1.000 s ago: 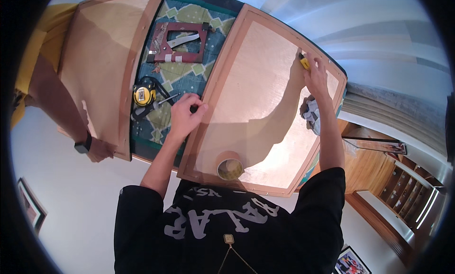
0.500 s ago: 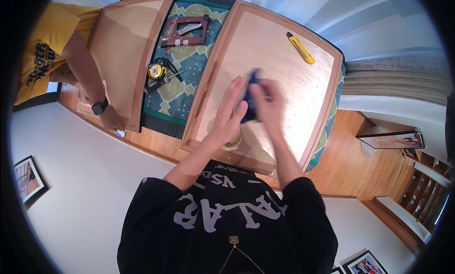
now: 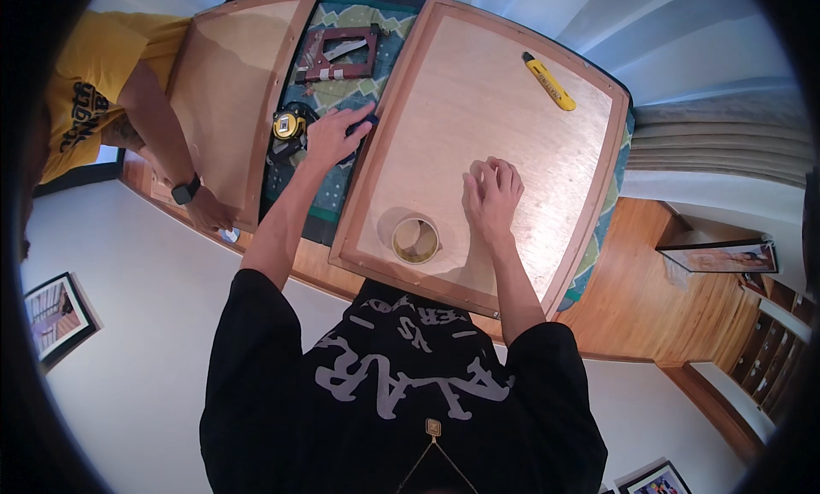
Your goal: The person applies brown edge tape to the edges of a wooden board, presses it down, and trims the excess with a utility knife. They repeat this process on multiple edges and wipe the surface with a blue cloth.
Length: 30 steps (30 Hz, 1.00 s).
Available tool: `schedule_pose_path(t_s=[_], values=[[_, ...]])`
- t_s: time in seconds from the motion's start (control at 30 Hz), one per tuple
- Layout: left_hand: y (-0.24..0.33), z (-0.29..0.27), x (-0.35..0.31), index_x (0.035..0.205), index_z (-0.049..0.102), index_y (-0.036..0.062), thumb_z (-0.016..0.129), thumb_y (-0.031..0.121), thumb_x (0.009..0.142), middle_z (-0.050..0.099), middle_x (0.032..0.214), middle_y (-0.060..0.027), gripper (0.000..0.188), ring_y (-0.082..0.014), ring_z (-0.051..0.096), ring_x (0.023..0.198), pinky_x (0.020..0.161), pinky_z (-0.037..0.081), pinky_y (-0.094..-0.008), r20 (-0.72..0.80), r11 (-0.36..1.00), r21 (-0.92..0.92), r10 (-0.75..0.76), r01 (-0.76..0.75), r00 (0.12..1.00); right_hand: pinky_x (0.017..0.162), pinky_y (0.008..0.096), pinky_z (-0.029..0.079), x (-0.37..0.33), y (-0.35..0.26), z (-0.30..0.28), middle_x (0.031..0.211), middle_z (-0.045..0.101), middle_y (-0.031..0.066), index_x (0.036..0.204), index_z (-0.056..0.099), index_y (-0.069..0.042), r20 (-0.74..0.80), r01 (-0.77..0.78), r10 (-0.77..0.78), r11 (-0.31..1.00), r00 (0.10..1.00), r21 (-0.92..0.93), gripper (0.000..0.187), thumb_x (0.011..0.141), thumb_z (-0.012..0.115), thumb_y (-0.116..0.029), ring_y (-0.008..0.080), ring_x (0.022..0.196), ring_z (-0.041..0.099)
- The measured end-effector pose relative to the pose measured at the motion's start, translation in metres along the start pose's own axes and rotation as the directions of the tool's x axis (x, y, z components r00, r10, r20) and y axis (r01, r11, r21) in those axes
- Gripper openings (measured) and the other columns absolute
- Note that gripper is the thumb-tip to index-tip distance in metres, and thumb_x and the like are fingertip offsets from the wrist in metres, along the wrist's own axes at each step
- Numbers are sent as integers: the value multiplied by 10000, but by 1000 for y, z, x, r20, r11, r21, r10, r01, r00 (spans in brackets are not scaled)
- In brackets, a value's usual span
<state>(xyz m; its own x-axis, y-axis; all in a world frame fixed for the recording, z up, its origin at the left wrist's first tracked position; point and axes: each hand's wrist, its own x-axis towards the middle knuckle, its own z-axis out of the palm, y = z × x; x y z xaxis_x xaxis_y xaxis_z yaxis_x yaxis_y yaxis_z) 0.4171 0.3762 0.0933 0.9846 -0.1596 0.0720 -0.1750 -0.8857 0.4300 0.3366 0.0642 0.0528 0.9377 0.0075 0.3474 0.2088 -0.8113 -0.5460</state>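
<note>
My left hand [image 3: 335, 137] reaches over the patterned cloth between two panels, beside the yellow-and-black tape measure [image 3: 289, 125]. A dark blue folded piece [image 3: 367, 124], its material unclear, sits between the thumb and fingers, partly hidden by them. Above the right-hand wood-framed panel [image 3: 457, 109], my right hand [image 3: 495, 195] has loosely bent fingers, slightly apart, with nothing in them. On that panel, near its front edge, a roll of tape [image 3: 416, 260] lies flat, left of my right hand. A yellow utility knife [image 3: 549, 82] rests toward the panel's far right corner.
A dark red staple gun [image 3: 339, 53] lies on the green patterned cloth [image 3: 389, 45], beyond the tape measure. At left, a co-worker in a yellow shirt [image 3: 94, 58] leans over a second framed panel [image 3: 235, 75], one hand near its front edge. Curtains [image 3: 709, 139] hang at right.
My hands have parted. The left has carried the dark blue piece leftward off the panel to the cloth; the right has let go and moved slightly nearer. The tape roll now shows fully.
</note>
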Motion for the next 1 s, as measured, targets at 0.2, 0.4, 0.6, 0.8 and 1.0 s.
schedule_pose_path(t_s=[0.2,0.4,0.6,0.8,1.0], values=[[-4,7,-3,939,750,166,737,174,772,688,1023,26,168,-232,622,902,783,530,-348,-7,980,-14,198,-198,980,973,469,347,4,-5,1,1166,574,95,1075,645,-118,-17,11,-12,1000,1000,-16,307,817,732,-259,306,1147,503],[1,13,-1,964,737,124,724,124,742,650,1037,-8,222,-247,590,904,768,537,-357,-32,976,-12,217,-217,976,970,460,343,5,-5,-5,1173,576,96,1090,645,-122,18,-4,4,1000,1000,10,322,816,734,-267,303,1159,502],[-1,21,8,970,682,86,696,99,752,583,907,-62,219,-280,581,912,751,532,-390,21,979,69,189,-190,982,986,461,338,3,-1,-4,1199,568,105,1123,648,-124,59,-27,26,1000,998,11,346,830,716,-296,309,1180,492],[7,24,42,895,644,97,670,92,759,551,898,-66,138,-276,577,923,748,530,-389,38,957,149,247,-250,968,986,467,345,3,-3,-5,1214,563,108,1127,657,-126,86,-43,45,999,995,-18,374,829,720,-342,308,1191,487],[8,39,119,890,629,115,654,124,753,554,910,-50,139,-257,574,918,721,542,-380,-7,891,274,377,-361,926,968,462,357,7,-6,-7,1215,564,104,1125,660,-130,94,-62,65,997,993,-40,392,831,725,-381,305,1180,494]])
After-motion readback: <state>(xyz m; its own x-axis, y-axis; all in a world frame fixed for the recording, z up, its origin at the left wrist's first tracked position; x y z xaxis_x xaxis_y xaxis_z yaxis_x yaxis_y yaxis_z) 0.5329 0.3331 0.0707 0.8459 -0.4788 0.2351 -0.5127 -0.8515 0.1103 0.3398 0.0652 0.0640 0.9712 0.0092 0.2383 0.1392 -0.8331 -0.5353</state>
